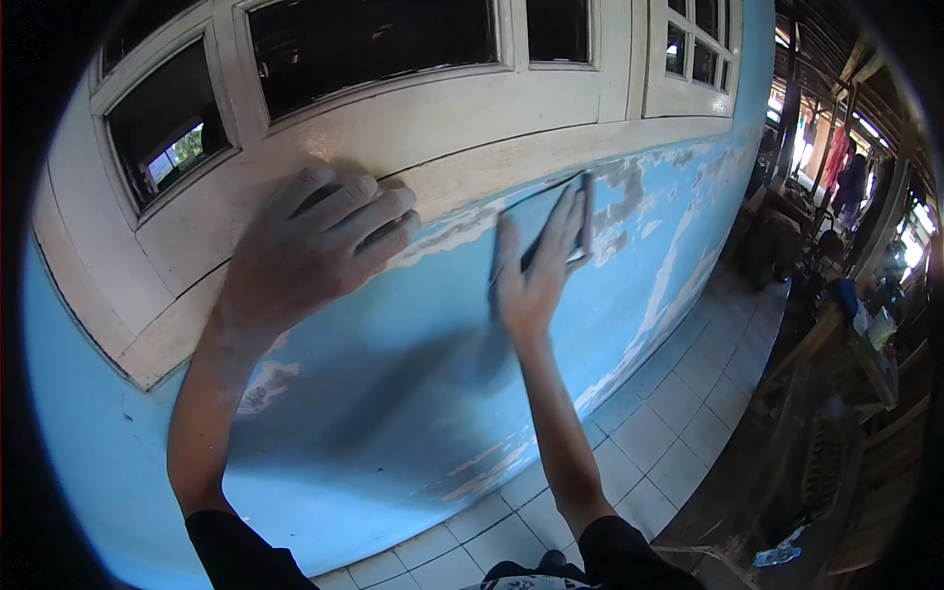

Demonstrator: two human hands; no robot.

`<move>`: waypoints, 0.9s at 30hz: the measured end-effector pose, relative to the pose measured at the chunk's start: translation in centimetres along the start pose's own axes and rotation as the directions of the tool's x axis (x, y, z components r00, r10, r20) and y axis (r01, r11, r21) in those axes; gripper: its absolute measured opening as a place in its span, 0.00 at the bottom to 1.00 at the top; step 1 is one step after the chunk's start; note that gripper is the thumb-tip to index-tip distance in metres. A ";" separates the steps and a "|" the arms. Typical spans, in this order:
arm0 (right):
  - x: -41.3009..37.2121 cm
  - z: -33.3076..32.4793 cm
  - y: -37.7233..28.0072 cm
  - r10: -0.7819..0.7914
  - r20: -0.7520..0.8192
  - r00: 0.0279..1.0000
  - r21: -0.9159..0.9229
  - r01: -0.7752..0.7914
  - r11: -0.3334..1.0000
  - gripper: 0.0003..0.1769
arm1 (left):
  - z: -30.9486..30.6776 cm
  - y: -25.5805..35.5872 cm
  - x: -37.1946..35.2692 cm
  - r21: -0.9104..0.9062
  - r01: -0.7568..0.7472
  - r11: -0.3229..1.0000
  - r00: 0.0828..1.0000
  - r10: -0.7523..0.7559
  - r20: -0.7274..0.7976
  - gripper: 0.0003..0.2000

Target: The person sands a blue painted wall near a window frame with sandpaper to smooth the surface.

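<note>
My left hand point(315, 236) rests on the lower rail of the white window frame point(492, 157), its dusty fingers apart and slightly bent, with nothing in it. Below the frame, my right hand point(539, 265) presses a thin rectangular sheet that looks like sandpaper point(536, 211) against the blue wall point(393, 344). Its fingers lie along the sheet's right side and the thumb is on the left. Around the sheet the paint is worn to whitish and grey patches point(621, 187). The sheet's face against the wall is hidden.
Dark window panes point(379, 44) sit above my hands. Pale floor tiles point(649, 408) run along the foot of the wall. To the right, wooden furniture point(826, 364) and mixed clutter stand in shade, with a plastic bottle point(779, 553) near the bottom. A person point(852, 187) is far back.
</note>
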State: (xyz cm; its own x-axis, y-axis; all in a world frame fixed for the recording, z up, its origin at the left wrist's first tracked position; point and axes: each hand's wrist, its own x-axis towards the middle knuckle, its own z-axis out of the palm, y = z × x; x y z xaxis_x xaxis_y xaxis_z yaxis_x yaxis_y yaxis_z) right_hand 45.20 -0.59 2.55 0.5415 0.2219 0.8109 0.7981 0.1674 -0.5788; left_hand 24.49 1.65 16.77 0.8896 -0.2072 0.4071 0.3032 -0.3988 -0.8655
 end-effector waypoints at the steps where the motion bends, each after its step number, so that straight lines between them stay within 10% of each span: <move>1: 0.6 -0.1 -0.1 0.110 -0.072 0.991 0.023 -0.109 0.994 0.51 | 0.0 0.1 0.0 -0.007 0.003 1.000 1.000 -0.003 0.002 0.20; 6: -5.1 -0.1 -1.4 -0.212 0.217 0.953 -0.110 0.240 0.965 0.48 | -0.1 0.3 0.6 -0.034 0.004 0.999 0.999 -0.005 -0.040 0.21; 10: 0.0 -0.1 0.4 0.117 -0.095 0.989 0.229 -0.093 0.969 0.52 | -0.3 0.1 0.9 -0.085 0.025 0.996 0.999 -0.027 -0.020 0.15; 14: -4.6 -0.1 -1.5 -0.228 0.157 0.961 0.002 0.230 0.973 0.51 | -0.1 0.1 0.7 -0.120 0.044 0.992 0.999 -0.041 0.022 0.21; 21: -0.1 1.7 -1.4 -0.060 -0.147 0.987 0.131 0.080 0.988 0.49 | 0.0 0.2 0.7 -0.107 0.043 0.993 0.998 -0.037 0.054 0.20; 25: -4.5 -0.2 -2.1 -0.312 0.275 0.909 -0.090 0.348 0.933 0.51 | -0.2 0.3 1.5 -0.112 0.071 0.991 0.997 -0.072 0.003 0.15; 27: -1.8 -0.4 0.3 -0.301 0.177 0.937 -0.145 0.328 0.934 0.49 | -0.2 0.2 1.6 -0.102 0.072 0.992 0.997 -0.073 -0.001 0.15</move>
State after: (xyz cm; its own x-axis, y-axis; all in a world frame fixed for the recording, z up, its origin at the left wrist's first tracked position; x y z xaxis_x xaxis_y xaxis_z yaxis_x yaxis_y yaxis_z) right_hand 44.60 -1.32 0.99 0.2201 0.3273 0.9189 0.9609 0.0896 -0.2620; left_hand 25.92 1.04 17.32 0.8649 -0.1781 0.4693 0.3303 -0.5020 -0.7993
